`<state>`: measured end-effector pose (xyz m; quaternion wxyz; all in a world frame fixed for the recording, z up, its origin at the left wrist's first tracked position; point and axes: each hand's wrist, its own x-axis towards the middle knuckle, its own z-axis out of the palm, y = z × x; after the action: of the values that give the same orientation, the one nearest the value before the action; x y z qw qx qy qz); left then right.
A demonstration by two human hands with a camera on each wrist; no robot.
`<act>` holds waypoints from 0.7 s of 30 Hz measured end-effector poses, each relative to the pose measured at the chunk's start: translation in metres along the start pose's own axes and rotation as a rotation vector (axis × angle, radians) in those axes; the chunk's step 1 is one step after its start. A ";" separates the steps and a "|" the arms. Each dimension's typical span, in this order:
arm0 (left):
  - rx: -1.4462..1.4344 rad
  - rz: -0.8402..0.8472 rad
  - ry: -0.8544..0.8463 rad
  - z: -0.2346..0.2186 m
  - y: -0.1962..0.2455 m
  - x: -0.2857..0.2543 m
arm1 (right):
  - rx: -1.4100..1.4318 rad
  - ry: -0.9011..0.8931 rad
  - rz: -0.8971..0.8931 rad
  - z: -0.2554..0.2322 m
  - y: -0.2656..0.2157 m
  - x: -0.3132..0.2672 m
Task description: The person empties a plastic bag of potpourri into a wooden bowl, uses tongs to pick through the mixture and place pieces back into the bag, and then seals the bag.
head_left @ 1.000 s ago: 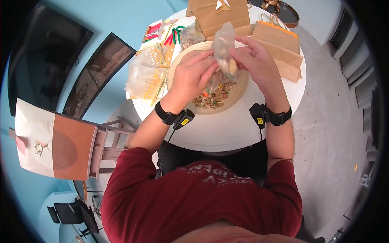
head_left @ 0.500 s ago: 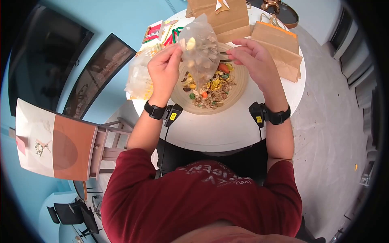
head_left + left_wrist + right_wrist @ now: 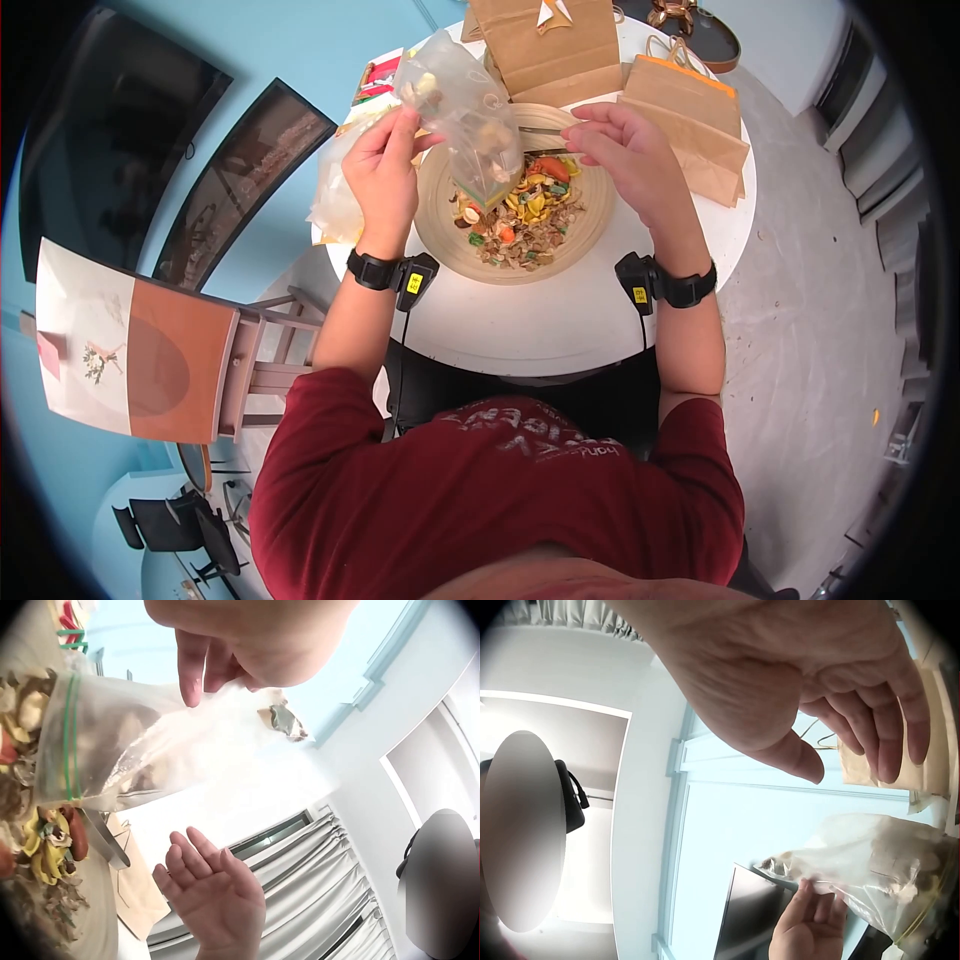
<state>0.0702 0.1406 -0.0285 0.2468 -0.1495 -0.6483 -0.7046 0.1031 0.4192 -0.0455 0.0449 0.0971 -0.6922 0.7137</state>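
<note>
My left hand (image 3: pixel 383 185) pinches the upper end of a clear zip bag (image 3: pixel 478 130) between thumb and fingers. The bag hangs slantwise, its green zip end (image 3: pixel 72 739) low over a round wooden plate (image 3: pixel 580 235). Pale pieces show inside it, some caught in the upper corner. On the plate lies a mix (image 3: pixel 525 225) of brown flakes with yellow, orange and green bits. My right hand (image 3: pixel 628 150) hovers over the plate's right rim, fingers loosely bent and thumb apart, holding nothing. Close to its fingertips, a metal utensil with two bars (image 3: pixel 545 151) lies across the plate.
Two brown paper bags (image 3: pixel 550 50) (image 3: pixel 685 125) stand beyond and right of the plate. Other translucent bags (image 3: pixel 338 195) lie to the left, near red items (image 3: pixel 382 72). All stand on a round white table (image 3: pixel 480 335).
Both hands held the bag over the plate's far side; my right hand has let go. My left hand has carried the bag left, its zip end tipped down toward the plate.
</note>
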 end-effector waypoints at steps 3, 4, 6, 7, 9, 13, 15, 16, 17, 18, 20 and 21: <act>-0.011 0.025 0.000 -0.004 -0.003 0.002 | 0.010 -0.002 0.002 0.000 0.003 0.001; -0.016 0.034 0.000 -0.004 -0.003 0.002 | 0.011 -0.004 0.002 -0.001 0.004 0.002; -0.029 0.048 -0.010 -0.002 0.002 0.003 | 0.004 -0.008 0.006 -0.001 0.005 0.002; -0.036 0.055 -0.016 -0.001 0.003 0.003 | -0.004 -0.009 0.008 -0.001 0.005 0.002; -0.031 0.053 -0.014 -0.002 0.003 0.003 | -0.017 -0.017 0.014 -0.001 0.005 0.003; -0.048 0.048 -0.023 -0.008 0.000 0.003 | -0.037 -0.018 0.011 0.001 0.011 0.004; -0.058 0.059 -0.028 -0.009 -0.002 0.003 | -0.063 -0.023 0.013 0.002 0.012 0.003; -0.063 0.065 -0.029 -0.010 -0.002 0.002 | -0.085 -0.036 0.021 0.003 0.012 0.003; -0.025 0.061 -0.028 -0.010 -0.001 0.002 | -0.106 -0.049 0.028 0.004 0.011 0.002; 0.013 0.058 -0.028 -0.008 0.000 0.001 | -0.111 -0.071 0.028 0.005 0.010 0.001; 0.056 0.048 -0.040 -0.005 0.003 0.001 | -0.121 -0.112 0.029 0.007 0.007 -0.001; 0.062 0.042 -0.053 -0.004 0.006 0.000 | -0.109 -0.124 0.029 0.008 0.009 0.000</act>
<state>0.0738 0.1368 -0.0240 0.2486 -0.1739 -0.6729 -0.6747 0.1021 0.4109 -0.0537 -0.0032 0.1286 -0.7327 0.6683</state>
